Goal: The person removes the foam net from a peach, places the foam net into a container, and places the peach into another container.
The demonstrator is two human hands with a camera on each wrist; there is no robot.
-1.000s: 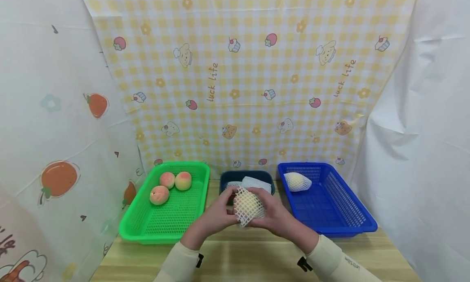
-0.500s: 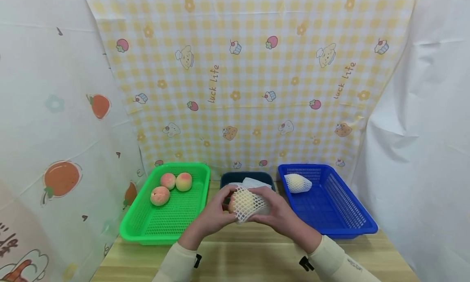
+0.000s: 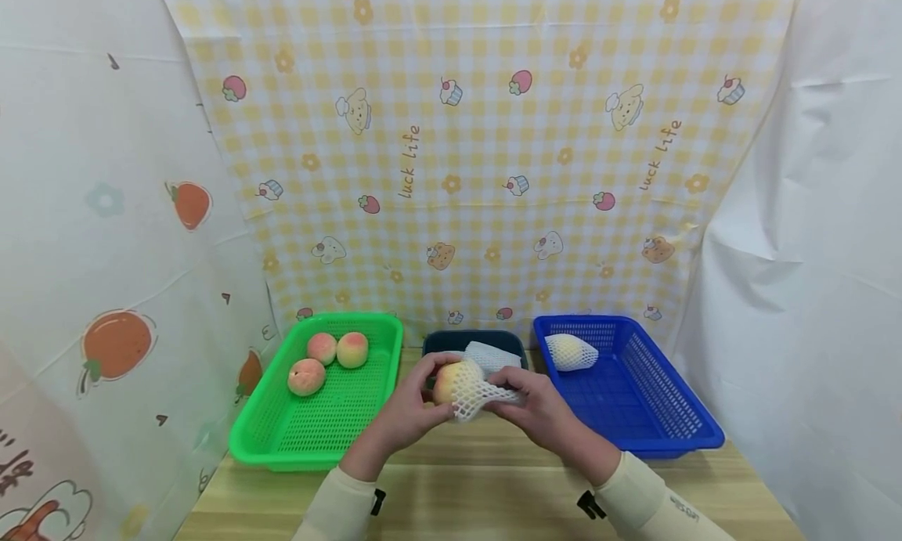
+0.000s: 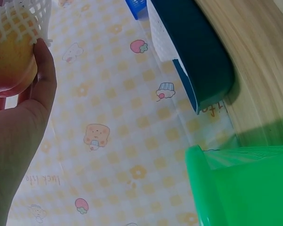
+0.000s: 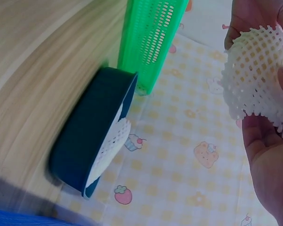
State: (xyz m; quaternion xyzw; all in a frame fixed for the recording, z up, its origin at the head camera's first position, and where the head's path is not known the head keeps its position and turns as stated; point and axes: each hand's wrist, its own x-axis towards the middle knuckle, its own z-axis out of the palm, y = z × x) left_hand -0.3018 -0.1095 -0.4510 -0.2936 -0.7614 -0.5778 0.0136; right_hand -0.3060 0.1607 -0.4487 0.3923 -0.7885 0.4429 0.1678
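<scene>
Above the table, my left hand (image 3: 417,404) grips a yellow and red peach (image 3: 446,379), fingers behind it and thumb at its near side. A white foam net sleeve (image 3: 470,390) covers the peach's right part, its mesh stretched over the fruit. My right hand (image 3: 537,408) pinches the sleeve's narrow free end to the right of the fruit. In the left wrist view the bare end of the peach (image 4: 12,66) shows in the left palm, with the thumb on the net's edge. The right wrist view shows the net (image 5: 256,70) between both hands.
A green basket (image 3: 317,435) with several peaches (image 3: 306,376) stands left. Behind the hands, a dark teal tub (image 3: 444,340) holds white foam nets (image 3: 493,356). A blue basket (image 3: 620,408) at right has one netted fruit (image 3: 572,352). A patterned cloth hangs behind.
My right hand has slid from around the netted fruit to the sleeve's end, drawing it out to the right. More of the peach's left side shows now.
</scene>
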